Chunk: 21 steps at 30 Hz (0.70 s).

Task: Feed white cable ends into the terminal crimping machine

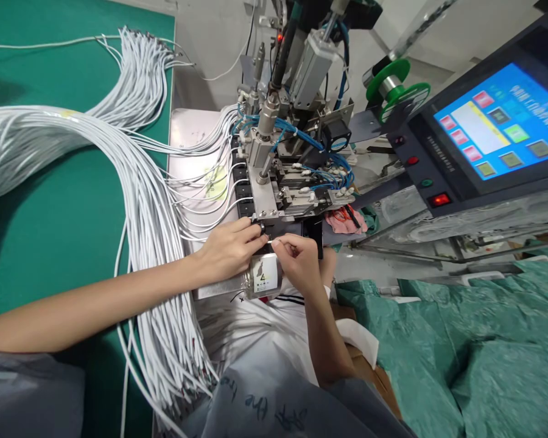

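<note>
My left hand rests at the front end of the machine, its fingers bent over a black block at the machine's edge. What its fingertips grip is too small to tell. Close by on the right, my right hand pinches the end of a thin white cable, close to the left fingertips. Several white cables run from the left into black holders along the machine's side. Just below the hands lies a clear packet with a white label.
A large bundle of white cables hangs over the green table. On the right are a control panel with a lit blue screen, a green spool, a pink cloth and green sacks.
</note>
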Each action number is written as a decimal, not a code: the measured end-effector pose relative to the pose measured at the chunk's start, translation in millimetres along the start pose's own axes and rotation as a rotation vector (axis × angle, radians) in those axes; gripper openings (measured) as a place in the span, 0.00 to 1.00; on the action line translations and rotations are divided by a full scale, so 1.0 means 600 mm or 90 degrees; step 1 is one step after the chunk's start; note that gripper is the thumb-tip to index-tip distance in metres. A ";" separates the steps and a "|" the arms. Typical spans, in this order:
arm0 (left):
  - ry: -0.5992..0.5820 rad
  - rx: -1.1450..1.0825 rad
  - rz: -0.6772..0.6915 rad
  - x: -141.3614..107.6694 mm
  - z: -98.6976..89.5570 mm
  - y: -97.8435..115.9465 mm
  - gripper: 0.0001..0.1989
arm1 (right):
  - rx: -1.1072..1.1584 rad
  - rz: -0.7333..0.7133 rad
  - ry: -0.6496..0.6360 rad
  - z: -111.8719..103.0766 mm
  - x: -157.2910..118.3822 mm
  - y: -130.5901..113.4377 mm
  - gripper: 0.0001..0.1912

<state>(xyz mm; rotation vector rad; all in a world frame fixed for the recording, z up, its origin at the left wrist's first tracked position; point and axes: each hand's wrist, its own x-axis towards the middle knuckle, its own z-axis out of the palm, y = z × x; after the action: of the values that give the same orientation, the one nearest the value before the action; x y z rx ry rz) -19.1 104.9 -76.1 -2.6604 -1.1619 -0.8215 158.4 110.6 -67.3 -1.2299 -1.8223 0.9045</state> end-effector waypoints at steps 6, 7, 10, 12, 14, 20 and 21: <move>-0.023 -0.152 -0.132 0.002 0.006 0.003 0.10 | 0.055 -0.007 0.084 0.023 -0.002 0.009 0.17; -0.029 -0.186 -0.141 0.003 0.006 0.003 0.10 | 0.067 -0.004 0.111 0.030 -0.005 0.011 0.16; -0.078 -0.227 -0.128 0.004 0.007 0.002 0.11 | 0.092 0.022 0.155 0.041 -0.010 0.021 0.14; -0.144 -0.195 -0.110 0.003 0.010 0.000 0.12 | 0.091 0.054 0.137 0.038 -0.010 0.035 0.13; -0.220 -0.124 -0.091 0.001 0.014 -0.004 0.13 | 0.098 0.094 0.102 0.029 -0.007 0.055 0.11; -0.335 0.007 -0.060 0.001 0.024 -0.012 0.15 | 0.169 0.194 0.017 0.020 0.005 0.115 0.10; -0.341 0.009 -0.060 0.002 0.023 -0.012 0.15 | 0.184 0.204 0.008 0.023 0.006 0.119 0.10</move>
<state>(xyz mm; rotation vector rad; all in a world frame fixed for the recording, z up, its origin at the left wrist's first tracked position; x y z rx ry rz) -17.4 115.1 -87.8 -2.9216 -1.3930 -0.0950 175.5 133.0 -134.4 -1.3538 -1.4423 1.2836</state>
